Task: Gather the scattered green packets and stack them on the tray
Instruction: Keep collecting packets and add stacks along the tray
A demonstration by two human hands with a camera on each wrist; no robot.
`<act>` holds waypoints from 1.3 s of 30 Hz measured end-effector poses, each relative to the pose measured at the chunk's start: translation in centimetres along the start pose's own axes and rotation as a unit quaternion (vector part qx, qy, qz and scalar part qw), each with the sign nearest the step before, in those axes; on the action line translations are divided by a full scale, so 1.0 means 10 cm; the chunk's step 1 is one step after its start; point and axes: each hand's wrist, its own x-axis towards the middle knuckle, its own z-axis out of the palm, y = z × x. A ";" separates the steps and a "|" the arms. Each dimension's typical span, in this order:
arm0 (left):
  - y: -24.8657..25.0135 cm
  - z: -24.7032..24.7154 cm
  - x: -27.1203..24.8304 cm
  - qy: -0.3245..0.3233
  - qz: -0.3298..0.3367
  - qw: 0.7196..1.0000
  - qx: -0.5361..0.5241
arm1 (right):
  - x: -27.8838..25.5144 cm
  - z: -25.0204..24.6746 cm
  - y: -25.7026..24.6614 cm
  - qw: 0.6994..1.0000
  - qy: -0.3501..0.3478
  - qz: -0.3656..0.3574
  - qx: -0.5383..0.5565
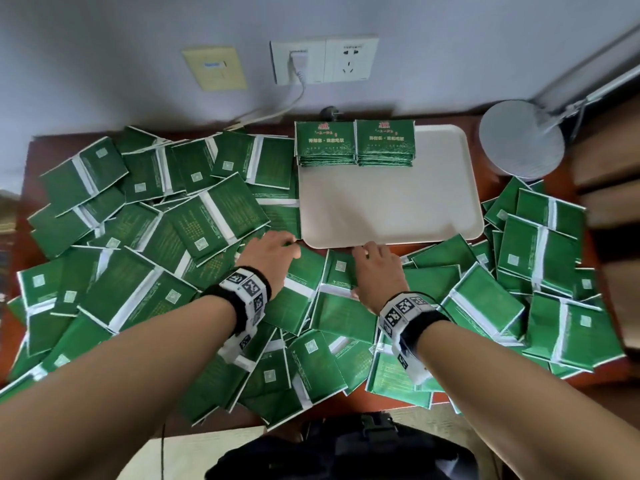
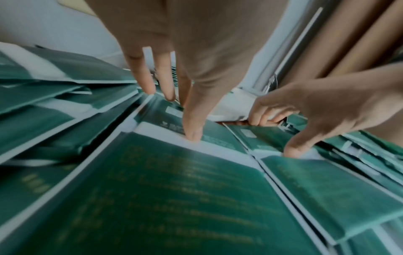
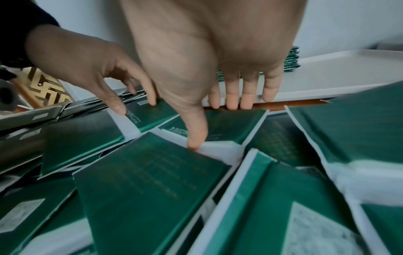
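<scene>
Reaching over the loose green packets (image 1: 214, 216) strewn across the counter (image 1: 29, 161), both hands worked just short of the near rim of the white tray (image 1: 388, 202).

Left hand (image 1: 268, 252): fingers straight and spread, tips and thumb resting on one packet (image 1: 304, 271), nothing gripped.

Right hand (image 1: 377, 268): fingers hooked at the far edge of the neighbouring packet (image 1: 341, 271), thumb on its white seam. Whether it had closed on that packet could not be determined.

Two neat stacks (image 1: 325, 143) stood side by side at the tray's far edge. Most packets lay off the tray, seam side up.

Recommendation: lift each packet by a free edge while the flat hand steadies the overlapping ones. Turn it printed face up to match the stacks. Square its edges before release, since slick packets would likely slide.
</scene>
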 end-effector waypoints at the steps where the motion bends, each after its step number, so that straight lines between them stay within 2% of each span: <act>1: 0.02 0.00 0.06 -0.014 0.014 0.999 0.027 | 0.01 0.02 0.00 1.000 0.004 -0.002 -0.009; 3: 0.04 0.01 0.14 -0.030 0.028 0.997 0.068 | 0.03 0.03 0.02 1.000 0.008 -0.004 -0.020; 9: 0.07 -0.02 0.24 -0.024 0.045 0.988 0.147 | 0.08 0.00 0.04 1.000 -0.007 -0.005 -0.005; 17: 0.00 -0.13 0.17 -0.034 0.003 0.994 0.105 | 0.05 -0.11 -0.01 0.998 0.002 -0.066 -0.021; 22: -0.12 -0.25 0.00 0.022 -0.033 0.996 0.082 | -0.10 -0.22 -0.06 0.995 0.056 -0.079 0.007; 25: -0.11 -0.27 -0.11 0.026 -0.040 0.993 0.105 | -0.23 -0.18 -0.08 0.992 0.074 -0.098 0.002; 27: -0.08 -0.27 -0.19 0.018 -0.035 0.990 0.135 | -0.30 -0.09 -0.10 0.990 0.071 -0.122 0.014; 30: -0.03 -0.22 -0.28 0.000 -0.016 0.988 0.156 | -0.41 0.01 -0.17 0.988 0.028 -0.148 0.026; 33: -0.02 -0.15 -0.34 -0.047 0.019 0.987 0.150 | -0.48 0.04 -0.25 0.988 -0.023 -0.151 0.003; 36: -0.01 -0.06 -0.36 -0.098 0.051 0.983 0.145 | -0.47 0.04 -0.33 0.989 -0.032 -0.142 -0.017; 39: -0.01 0.01 -0.37 -0.106 0.057 0.981 0.153 | -0.46 0.04 -0.38 0.991 -0.036 -0.127 -0.026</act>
